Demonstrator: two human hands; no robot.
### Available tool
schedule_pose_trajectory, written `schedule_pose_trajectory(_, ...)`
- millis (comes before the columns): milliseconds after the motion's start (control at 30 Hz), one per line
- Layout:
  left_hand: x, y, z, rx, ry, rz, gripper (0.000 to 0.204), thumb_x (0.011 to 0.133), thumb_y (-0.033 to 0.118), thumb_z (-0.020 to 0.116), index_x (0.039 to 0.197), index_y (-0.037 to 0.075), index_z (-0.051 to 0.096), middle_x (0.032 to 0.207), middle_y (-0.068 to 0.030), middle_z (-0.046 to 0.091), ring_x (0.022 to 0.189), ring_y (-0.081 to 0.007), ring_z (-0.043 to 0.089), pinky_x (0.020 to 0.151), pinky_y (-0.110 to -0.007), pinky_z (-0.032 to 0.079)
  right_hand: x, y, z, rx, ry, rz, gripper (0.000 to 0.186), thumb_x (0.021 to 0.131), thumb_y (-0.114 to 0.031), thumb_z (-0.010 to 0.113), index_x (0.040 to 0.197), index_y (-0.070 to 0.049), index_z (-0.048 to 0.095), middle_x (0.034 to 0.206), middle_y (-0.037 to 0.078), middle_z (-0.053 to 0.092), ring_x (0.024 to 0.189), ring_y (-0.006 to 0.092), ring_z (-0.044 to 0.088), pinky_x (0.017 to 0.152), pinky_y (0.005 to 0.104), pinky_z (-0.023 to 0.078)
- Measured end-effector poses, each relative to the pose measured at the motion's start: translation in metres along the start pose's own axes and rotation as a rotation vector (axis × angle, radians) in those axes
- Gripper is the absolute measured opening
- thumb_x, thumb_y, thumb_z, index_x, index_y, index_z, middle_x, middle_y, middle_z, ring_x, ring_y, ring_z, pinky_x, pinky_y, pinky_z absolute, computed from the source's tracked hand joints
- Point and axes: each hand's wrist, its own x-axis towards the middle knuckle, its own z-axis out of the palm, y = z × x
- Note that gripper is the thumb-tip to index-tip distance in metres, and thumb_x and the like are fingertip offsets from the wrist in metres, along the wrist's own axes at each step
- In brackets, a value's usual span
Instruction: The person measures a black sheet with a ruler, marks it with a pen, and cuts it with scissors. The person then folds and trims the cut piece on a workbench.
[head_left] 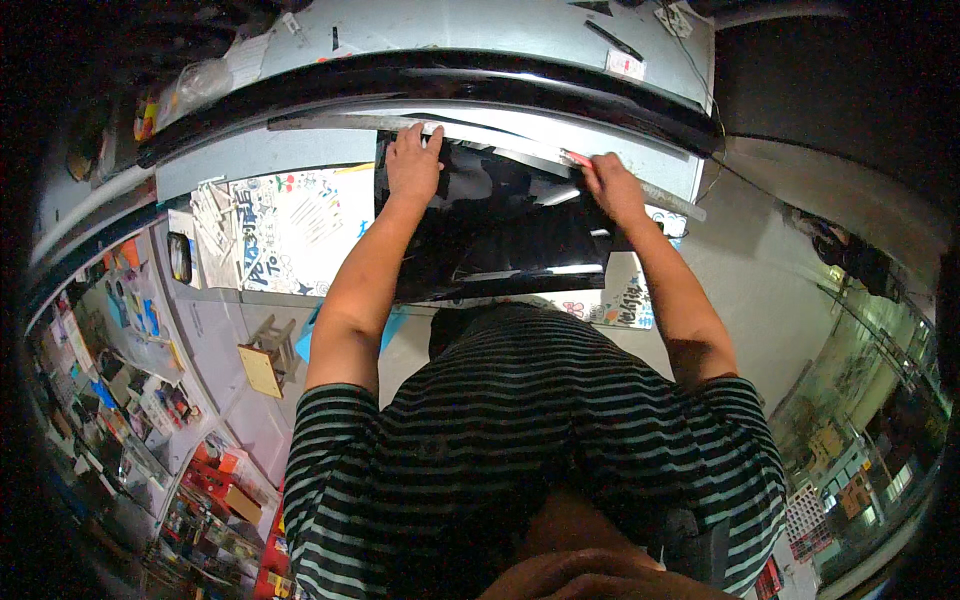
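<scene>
A glossy black sheet (pixel 490 225) lies over the near part of the table in front of me. Across its far edge runs a long, thin metal ruler (pixel 318 123), reaching out past the sheet on both sides. My left hand (pixel 414 168) lies flat with fingers spread, fingertips on the ruler and palm over the sheet's far left corner. At the sheet's far right, my right hand (pixel 614 188) grips a red utility knife (pixel 576 157), its tip at the ruler's edge. The fingers partly cover the knife's handle.
Beyond the ruler, a long glossy black bar (pixel 400 72) spans the light table (pixel 440 25). Left of the sheet is a white surface with coloured drawings (pixel 312 215). A small wooden stool (pixel 262 370) stands on the floor at left, near crowded shelves (pixel 130 390).
</scene>
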Motion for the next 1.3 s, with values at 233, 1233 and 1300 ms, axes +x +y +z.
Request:
schedule_pose_trajectory(233,0.002,0.001,0.0,0.054,0.091,0.065,0.074,0.083,0.021,0.083,0.151,0.019,0.054,0.156,-0.0201,0.044,0.145,-0.0415,0.041,0.114,-0.053,0.041,0.048,-0.098,0.042,0.09,-0.073,-0.09,0.026,0.103,-0.031,0.059,0.104,-0.006,0.065,0.1,0.02,0.067,0.086,0.0414,0.071,0.072,0.0519,0.059)
schedule_pose_trajectory(1233,0.007,0.007,0.003,0.129,-0.084,0.032,0.079,0.091,0.027,0.078,0.161,0.028,0.041,0.165,-0.0189,0.032,0.139,-0.0551,0.042,0.108,-0.055,0.048,0.04,-0.08,0.048,0.129,0.12,0.04,0.017,0.097,-0.021,0.066,0.097,-0.004,0.067,0.099,0.018,0.061,0.097,0.0381,0.063,0.082,0.0501,0.056)
schedule_pose_trajectory(1300,0.008,0.006,0.003,0.112,-0.077,0.034,0.079,0.09,0.025,0.079,0.16,0.027,0.042,0.161,-0.0183,0.035,0.137,-0.055,0.043,0.108,-0.055,0.049,0.041,-0.08,0.049,0.117,0.133,0.035,0.016,0.096,-0.02,0.067,0.097,-0.004,0.068,0.098,0.017,0.061,0.097,0.038,0.063,0.082,0.05,0.055)
